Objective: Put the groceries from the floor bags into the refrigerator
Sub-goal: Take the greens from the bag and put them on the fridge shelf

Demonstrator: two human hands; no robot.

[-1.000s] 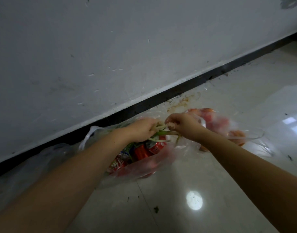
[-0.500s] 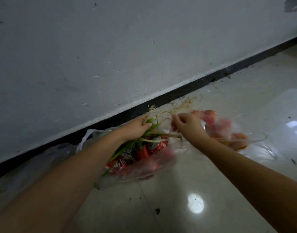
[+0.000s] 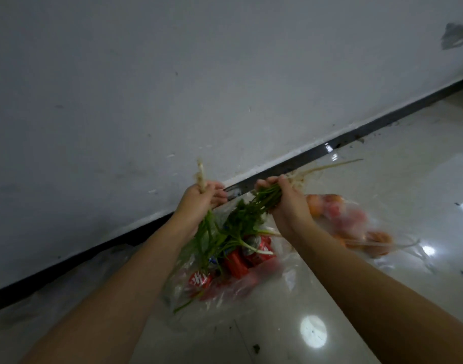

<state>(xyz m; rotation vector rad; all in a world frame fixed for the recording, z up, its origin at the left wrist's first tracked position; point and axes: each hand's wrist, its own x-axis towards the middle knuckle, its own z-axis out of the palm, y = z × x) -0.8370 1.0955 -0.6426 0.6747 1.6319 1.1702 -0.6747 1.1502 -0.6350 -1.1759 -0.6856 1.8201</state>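
A pale grey wall fills the upper part of the view, scuffed with small marks and flecks, with a darker grey patch near its top right corner. A glossy black skirting strip runs along its foot, slanting up from lower left to upper right. Below lies a polished, light-coloured tile floor — shiny enough to carry a round, bright reflection of a lamp near the bottom edge and smaller glints further right. Dark specks of dirt dot the tiles, and brownish grime gathers along the skirting. The light overall is dim.
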